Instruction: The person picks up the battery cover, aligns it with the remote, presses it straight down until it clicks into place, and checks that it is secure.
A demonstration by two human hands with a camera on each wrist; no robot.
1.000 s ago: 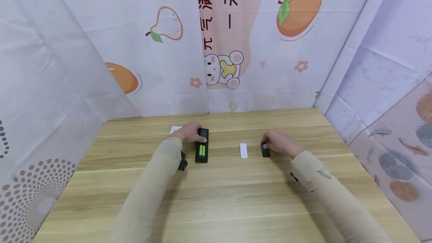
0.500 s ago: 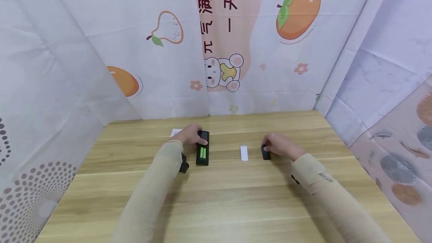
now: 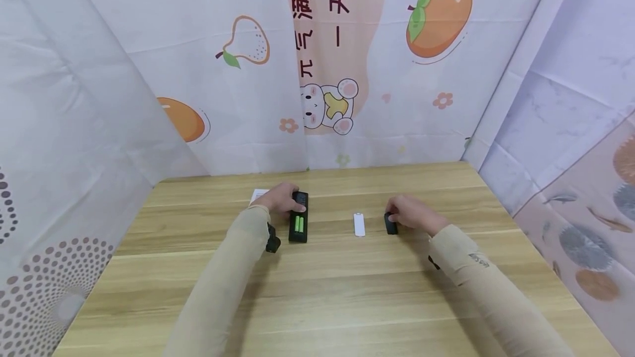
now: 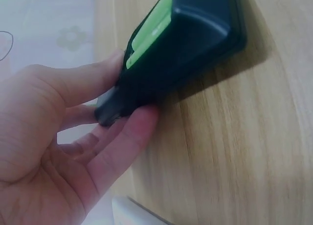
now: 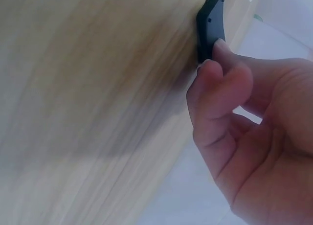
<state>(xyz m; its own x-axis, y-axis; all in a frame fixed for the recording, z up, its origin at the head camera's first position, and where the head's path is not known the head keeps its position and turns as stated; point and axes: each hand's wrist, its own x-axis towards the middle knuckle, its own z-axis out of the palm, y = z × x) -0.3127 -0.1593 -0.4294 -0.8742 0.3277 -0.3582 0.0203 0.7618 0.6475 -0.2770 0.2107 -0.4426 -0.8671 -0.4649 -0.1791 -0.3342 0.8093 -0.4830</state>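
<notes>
My left hand (image 3: 279, 198) grips the far end of a black remote control (image 3: 298, 237), its thumb on top and fingers along the side. The remote lies back up with its battery compartment exposed, two green batteries (image 3: 299, 224) side by side in it. In the left wrist view, thumb and fingers close around the end of the remote (image 4: 205, 44), where one battery (image 4: 151, 32) shows. Off to the right, my right hand (image 3: 409, 212) pinches a small black battery cover (image 3: 391, 227) between thumb and fingers. The right wrist view shows the cover (image 5: 210, 24) tilted, close to the tabletop.
Between the hands a narrow white cover-like piece (image 3: 359, 225) lies on the wooden table (image 3: 317, 296). A white object (image 3: 258, 194) sits partly hidden behind the left hand. Printed curtains (image 3: 248, 103) hang along the table's back and sides.
The head view has shifted slightly, moving the scene a little lower in the frame. Both hands keep their holds on the remote and the cover, with hardly any movement.
</notes>
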